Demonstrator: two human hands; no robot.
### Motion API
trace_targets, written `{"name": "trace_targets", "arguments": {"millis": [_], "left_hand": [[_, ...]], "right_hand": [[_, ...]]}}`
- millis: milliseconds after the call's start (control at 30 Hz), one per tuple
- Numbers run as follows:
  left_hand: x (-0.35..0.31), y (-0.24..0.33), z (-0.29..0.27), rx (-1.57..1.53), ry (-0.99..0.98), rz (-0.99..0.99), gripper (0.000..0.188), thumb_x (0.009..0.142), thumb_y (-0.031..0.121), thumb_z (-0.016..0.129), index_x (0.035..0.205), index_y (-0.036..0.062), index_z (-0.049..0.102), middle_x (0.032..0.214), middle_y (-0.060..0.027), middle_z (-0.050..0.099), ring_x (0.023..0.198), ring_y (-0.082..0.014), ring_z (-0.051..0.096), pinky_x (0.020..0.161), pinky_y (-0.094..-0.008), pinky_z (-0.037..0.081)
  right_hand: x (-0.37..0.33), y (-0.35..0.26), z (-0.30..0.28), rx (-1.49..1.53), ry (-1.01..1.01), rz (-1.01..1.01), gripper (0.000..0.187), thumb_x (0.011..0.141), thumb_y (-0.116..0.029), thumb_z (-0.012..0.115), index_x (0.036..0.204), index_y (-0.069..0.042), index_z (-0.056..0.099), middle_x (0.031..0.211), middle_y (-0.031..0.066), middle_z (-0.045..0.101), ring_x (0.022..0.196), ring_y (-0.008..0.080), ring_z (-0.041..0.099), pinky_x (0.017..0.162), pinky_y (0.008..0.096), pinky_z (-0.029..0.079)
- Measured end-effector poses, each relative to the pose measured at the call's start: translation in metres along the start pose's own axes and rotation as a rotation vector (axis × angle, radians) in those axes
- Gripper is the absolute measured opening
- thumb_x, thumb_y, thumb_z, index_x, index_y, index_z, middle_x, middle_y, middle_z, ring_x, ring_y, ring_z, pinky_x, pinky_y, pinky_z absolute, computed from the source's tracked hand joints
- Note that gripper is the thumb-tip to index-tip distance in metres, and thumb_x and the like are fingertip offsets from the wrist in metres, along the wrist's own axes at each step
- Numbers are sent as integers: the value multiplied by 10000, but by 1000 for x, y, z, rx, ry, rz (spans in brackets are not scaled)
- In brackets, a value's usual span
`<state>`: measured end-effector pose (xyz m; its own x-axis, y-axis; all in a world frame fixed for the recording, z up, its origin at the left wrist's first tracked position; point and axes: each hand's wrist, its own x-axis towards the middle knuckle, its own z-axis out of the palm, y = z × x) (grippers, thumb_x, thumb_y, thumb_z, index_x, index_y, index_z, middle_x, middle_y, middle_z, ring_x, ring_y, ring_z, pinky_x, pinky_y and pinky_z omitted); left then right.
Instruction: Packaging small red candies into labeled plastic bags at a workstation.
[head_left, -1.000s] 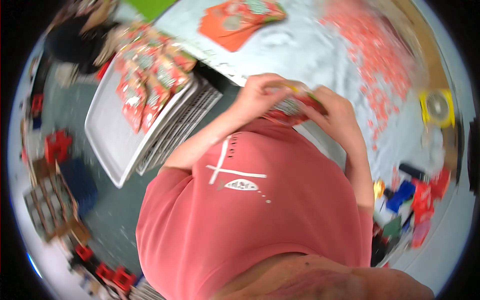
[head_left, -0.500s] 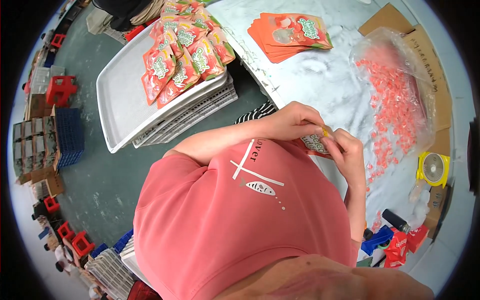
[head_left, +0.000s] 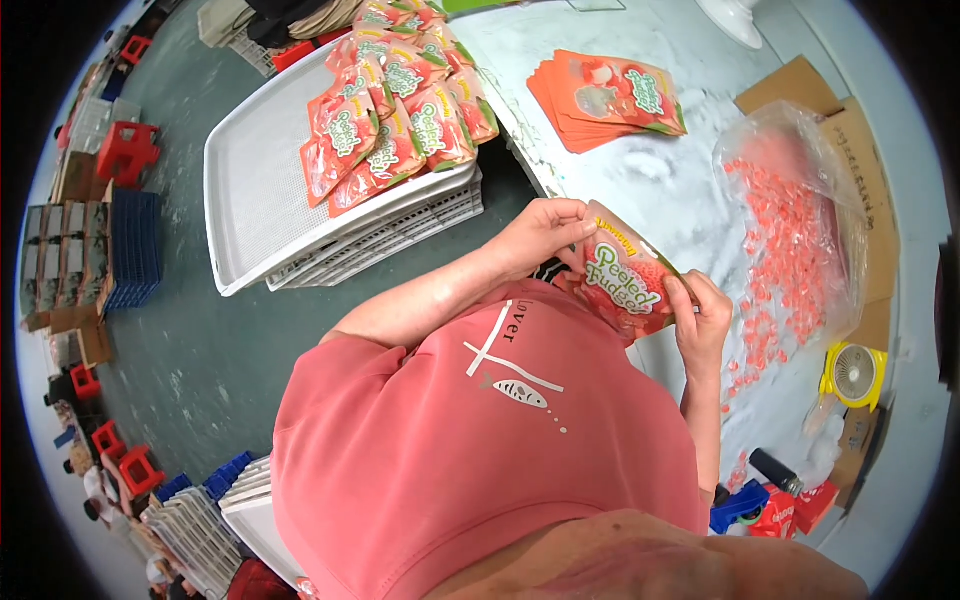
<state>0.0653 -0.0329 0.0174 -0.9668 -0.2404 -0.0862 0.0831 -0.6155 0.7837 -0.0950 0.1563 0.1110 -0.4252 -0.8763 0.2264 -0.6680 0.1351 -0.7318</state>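
Observation:
A red pouch (head_left: 622, 285) with green printed lettering and green edging is stretched between my hands, just above the table edge and in front of my chest. My left hand (head_left: 545, 238) pinches one corner of it, thumb and fingers closed. At the opposite side, my right hand (head_left: 703, 318) grips the edge with its thumb on the printed face. Whether anything is inside the pouch cannot be made out. Beyond it on the white table lies a fanned stack of flat matching pouches (head_left: 610, 100). To the right, many small red wrapped pieces (head_left: 785, 260) spill from a clear plastic bag (head_left: 848, 215).
A white tray (head_left: 250, 190) with several plump pouches (head_left: 390, 135) rests on stacked crates (head_left: 400, 225) at the left. Cardboard (head_left: 873, 190), a yellow fan (head_left: 853, 375) and a black bottle (head_left: 776, 470) line the table's right side. Red stools (head_left: 128, 150) and blue crates (head_left: 135, 245) stand farther left.
Half a second ago my hands were close together at the pouch's top edge, with the pouch tilted and mostly hidden. They have moved apart, and its printed front now faces up.

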Motion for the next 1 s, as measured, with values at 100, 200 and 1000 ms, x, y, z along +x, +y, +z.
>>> {"name": "trace_targets", "arguments": {"millis": [100,200,1000], "left_hand": [[-17,17,-8,151,191,99,183,1005,153,558,1073,9,649,877,-41,706,687,-58,630,623,-214,538],[-35,55,-24,284,228,166,182,1004,158,561,1069,16,654,878,-35,705,703,-56,629,641,-218,545],[-43,341,-400,996,1042,227,223,899,196,649,1052,47,712,824,12,660,696,-78,568,628,-247,451]], "right_hand": [[13,-1,10,144,-47,77,207,937,-43,617,747,41,614,644,34,548,561,96,471,519,254,362],[31,10,23,236,-71,39,235,980,-115,577,793,18,628,658,5,558,564,82,478,521,230,362],[19,85,100,694,-158,872,182,984,-164,573,1053,-39,688,723,-8,637,596,66,550,561,206,438]]}}
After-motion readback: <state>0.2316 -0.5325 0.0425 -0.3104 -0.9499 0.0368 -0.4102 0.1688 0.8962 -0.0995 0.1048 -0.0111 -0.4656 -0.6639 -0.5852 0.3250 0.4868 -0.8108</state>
